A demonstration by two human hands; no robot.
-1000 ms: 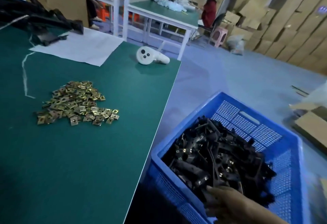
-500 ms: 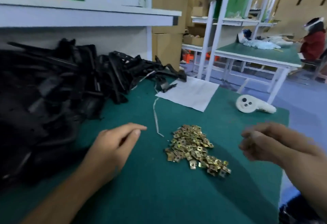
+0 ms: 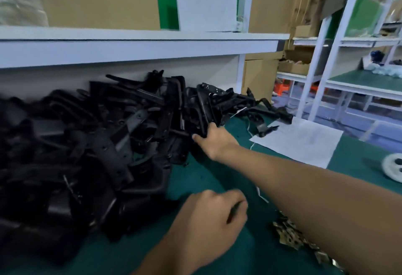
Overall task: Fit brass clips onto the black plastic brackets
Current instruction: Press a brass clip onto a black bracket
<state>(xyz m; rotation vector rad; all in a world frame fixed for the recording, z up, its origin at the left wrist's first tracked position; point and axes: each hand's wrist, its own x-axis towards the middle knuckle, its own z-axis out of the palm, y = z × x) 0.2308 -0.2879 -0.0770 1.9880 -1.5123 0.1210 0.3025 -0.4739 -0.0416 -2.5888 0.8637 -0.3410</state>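
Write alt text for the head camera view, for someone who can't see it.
A person's right hand reaches across a green table and grips a black plastic bracket at the edge of a big pile of brackets. The left hand rests loosely curled in front, with brass clips heaped beside the right forearm.

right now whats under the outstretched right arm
Under the right arm lie the green mat and the brass clips. The arm covers the rest of that heap. The right hand grips a black bracket.
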